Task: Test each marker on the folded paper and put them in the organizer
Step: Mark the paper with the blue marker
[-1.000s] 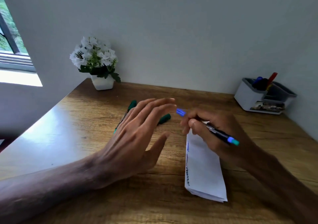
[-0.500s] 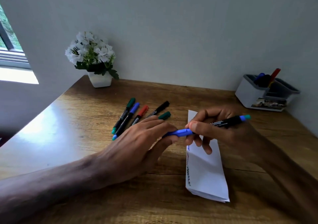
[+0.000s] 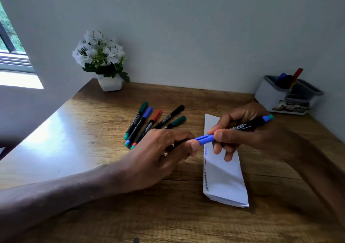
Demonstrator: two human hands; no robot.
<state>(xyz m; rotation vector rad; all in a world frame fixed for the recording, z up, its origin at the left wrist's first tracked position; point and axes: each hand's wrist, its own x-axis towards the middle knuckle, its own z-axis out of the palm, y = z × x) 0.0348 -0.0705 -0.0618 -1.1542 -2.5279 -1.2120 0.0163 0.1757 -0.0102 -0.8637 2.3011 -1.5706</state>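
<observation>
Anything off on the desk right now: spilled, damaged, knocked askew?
Nothing stands out. Five capped markers lie fanned on the desk, the folded paper lies flat, and the organizer stands upright.

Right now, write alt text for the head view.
Two hands, left hand and right hand, hold a blue-capped marker over folded paper on a wooden desk; five markers lie nearby, an organizer behind.

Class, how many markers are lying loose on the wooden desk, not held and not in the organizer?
5, fanned left of the folded paper: green-capped marker, blue-capped, red-capped, black-capped, second green-capped. The left hand may hide more.
</observation>
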